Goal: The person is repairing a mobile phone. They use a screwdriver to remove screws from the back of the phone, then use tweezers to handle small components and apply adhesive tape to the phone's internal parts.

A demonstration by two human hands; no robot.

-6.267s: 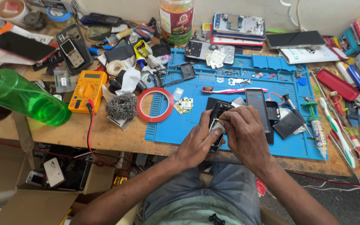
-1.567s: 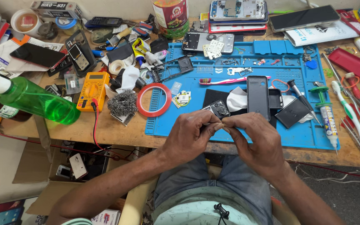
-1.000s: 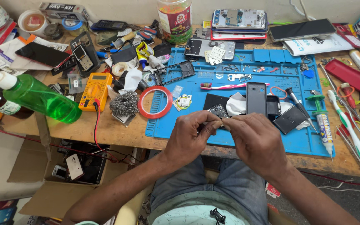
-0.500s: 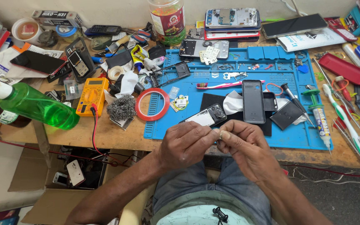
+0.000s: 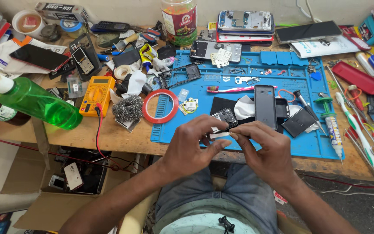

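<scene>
Both my hands have come down nearer my lap. Left hand (image 5: 193,149) and right hand (image 5: 267,151) pinch a small white strip (image 5: 220,135), lying sideways, just below the blue mat (image 5: 247,73).

Light: I saw bright, even, diffuse light | Shadows: soft and short under the desk (image 5: 109,139) clutter | Glare: mild sheen on the green bottle (image 5: 40,102) | Focus: sharp throughout, no motion blur | Edges: slight wide-angle bowing at the corners
</scene>
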